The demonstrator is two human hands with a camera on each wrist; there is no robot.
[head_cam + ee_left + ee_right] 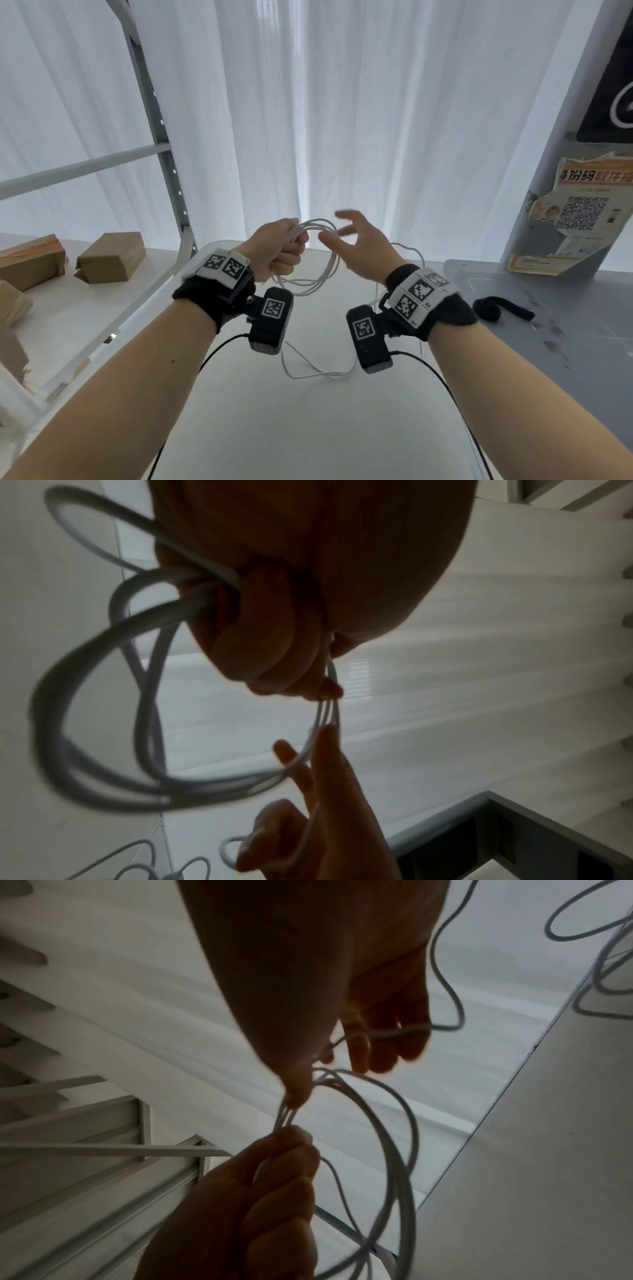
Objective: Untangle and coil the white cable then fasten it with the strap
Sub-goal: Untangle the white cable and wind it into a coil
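White cable (313, 260) coils — left hand (277, 251) gripping, above table (274, 411)

Both forearms bare, no sleeves. Left hand (274, 247) and right hand (363, 245) ungloved. Each wrist wrapped in a black fabric band (202, 301), fuzzy at the edges.

On top of each band, a white plate (226, 266) printed with two black-and-white square fiducial markers side by side; the right wrist's plate (419, 291) carries small printed characters near its corners, too small to read.

At 6 o'clock of each wrist hangs a black boxy camera module (272, 317), held on a black bracket, one square marker on its top face; right one (368, 337) alike. A thin black cable (219, 346) leaves each module toward 6 o'clock.
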